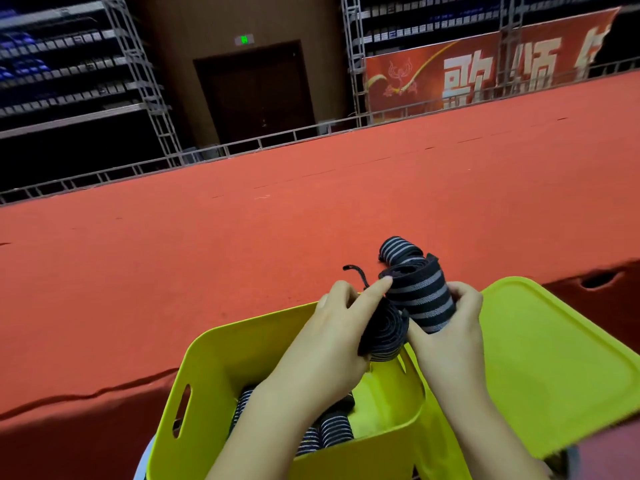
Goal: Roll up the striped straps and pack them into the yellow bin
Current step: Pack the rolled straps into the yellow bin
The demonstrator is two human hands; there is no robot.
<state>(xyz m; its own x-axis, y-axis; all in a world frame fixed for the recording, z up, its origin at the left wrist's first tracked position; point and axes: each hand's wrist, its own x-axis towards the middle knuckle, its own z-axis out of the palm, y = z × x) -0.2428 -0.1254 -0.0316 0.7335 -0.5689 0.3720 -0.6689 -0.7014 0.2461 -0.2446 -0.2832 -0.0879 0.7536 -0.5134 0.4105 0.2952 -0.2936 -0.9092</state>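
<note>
A striped strap is being held above the yellow bin, its rolled end gripped in the curled fingers of the right hand while its flat dark tail is being pinched by the left hand. The coil is being risked: a slackened pinch could let it spring loose. Rolled straps are lying in the bin, the yellow lid is leaning beside it, and another roll is waiting on the red carpet.

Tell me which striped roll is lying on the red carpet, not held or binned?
The striped roll just beyond the hands: it rests alone on the carpet, while the others are held or lie inside the yellow bin.
</note>
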